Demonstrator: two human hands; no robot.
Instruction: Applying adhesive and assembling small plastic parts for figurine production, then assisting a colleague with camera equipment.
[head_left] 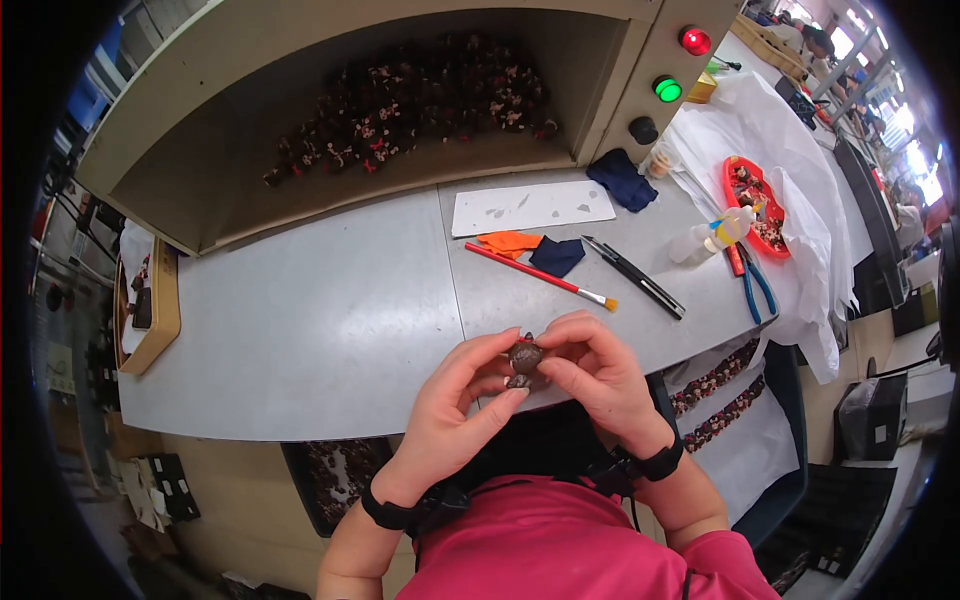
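Near the front edge of the grey table, a small dark brown figurine with a rounded body and a touch of red is pinched in the fingertips of both hands. My left hand grips it from the left, its thumb below at a small dark knob of the figurine. From the right, my right hand holds it between thumb and fingers. Beyond the hands lie a red-handled paintbrush, a black pen-like cutter, an orange cloth piece and a navy cloth piece.
A metal booth with many small figurines stands at the back. On the right are a red tray, a plastic bottle and blue-handled pliers. A white card lies before the booth. A tan box stands left.
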